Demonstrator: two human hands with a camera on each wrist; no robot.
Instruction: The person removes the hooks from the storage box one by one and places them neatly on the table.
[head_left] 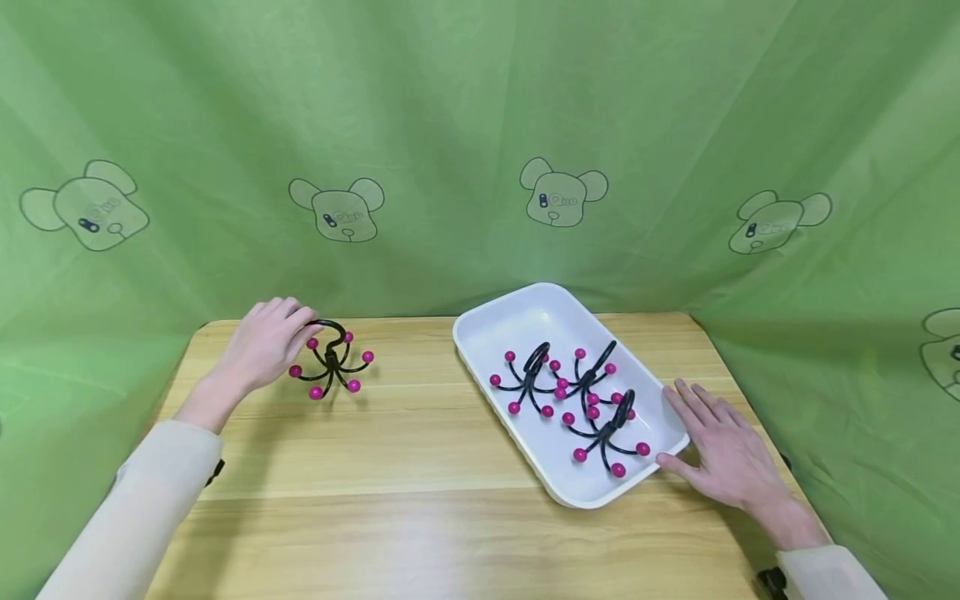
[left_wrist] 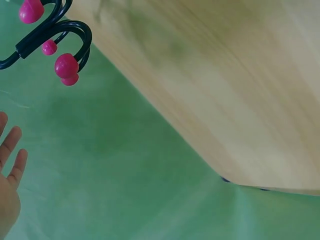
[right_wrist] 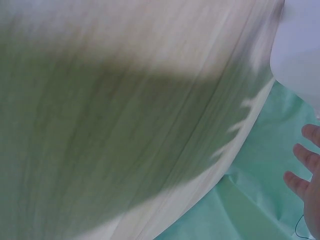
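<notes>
At the left, my left hand (head_left: 268,343) pinches the looped handle of a black head massager (head_left: 332,360) whose legs end in pink balls. Its legs point down over the table; whether they touch the wood I cannot tell. The left wrist view shows this massager (left_wrist: 35,40) at the top left, with a few spread fingertips (left_wrist: 17,170) below it. On the right, my right hand (head_left: 723,446) lies with straight fingers against the edge of a white tray (head_left: 525,321). Three similar massagers sit in the tray: one left (head_left: 529,379), one behind (head_left: 590,377), one nearer the front (head_left: 607,431).
The wooden table (head_left: 390,433) spreads between the hands. A green curtain (head_left: 450,167) with printed bear heads hangs behind it and down both sides. The tray stands slanted near the table's back right.
</notes>
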